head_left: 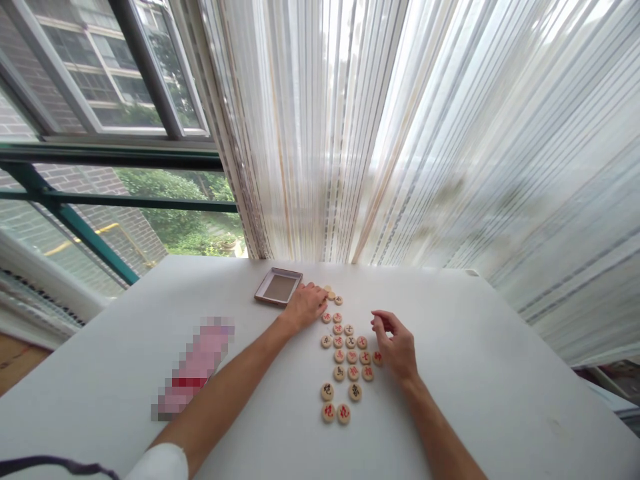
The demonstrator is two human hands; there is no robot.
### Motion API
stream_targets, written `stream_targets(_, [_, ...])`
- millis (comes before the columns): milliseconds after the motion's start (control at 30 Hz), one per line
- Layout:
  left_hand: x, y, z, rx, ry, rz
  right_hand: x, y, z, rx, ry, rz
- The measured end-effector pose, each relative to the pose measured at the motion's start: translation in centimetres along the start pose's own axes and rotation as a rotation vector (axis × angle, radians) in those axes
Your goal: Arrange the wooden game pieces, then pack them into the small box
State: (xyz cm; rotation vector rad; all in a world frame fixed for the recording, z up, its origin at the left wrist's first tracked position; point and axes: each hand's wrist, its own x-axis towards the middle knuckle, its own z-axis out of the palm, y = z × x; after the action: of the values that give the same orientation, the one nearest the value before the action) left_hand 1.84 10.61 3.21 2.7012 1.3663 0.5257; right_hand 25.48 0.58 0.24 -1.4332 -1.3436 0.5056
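Several round wooden chess discs (345, 357) with red and black characters lie in a loose cluster on the white table (475, 347). My left hand (306, 305) reaches forward, palm down, its fingers resting on a few discs beside a small shallow square box (279, 287). What its fingertips hold, if anything, is hidden. My right hand (395, 343) hovers at the right of the cluster with fingers curled in a loose pinch; whether a disc sits in them I cannot make out.
A blurred pink object (195, 367) lies on the table's left part. Sheer striped curtains (425, 133) hang along the far edge. A window (100, 133) with green railing is at the left.
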Motion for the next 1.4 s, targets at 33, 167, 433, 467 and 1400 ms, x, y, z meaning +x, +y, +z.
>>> stream_targets(33, [0.2, -0.1, -0.1, 0.010, -0.008, 0.008, 0.0, 0.0, 0.0, 0.005, 0.003, -0.002])
stream_targets(167, [1.7, -0.4, -0.3, 0.014, -0.045, 0.060, 0.1, 0.0, 0.1, 0.010, 0.009, 0.005])
stream_targets(433, [3.4, -0.7, 0.6, -0.096, -0.068, 0.155, 0.3, 0.2, 0.2, 0.025, 0.010, 0.020])
stream_targets(467, [3.3, -0.7, 0.7, -0.120, -0.063, 0.161, 0.3, 0.2, 0.2, 0.025, 0.011, 0.023])
stream_targets(1400, [-7.7, 4.2, -1.8, -1.629, -0.023, -0.177, -1.1, -7.9, 1.2, -0.035, -0.344, -0.519])
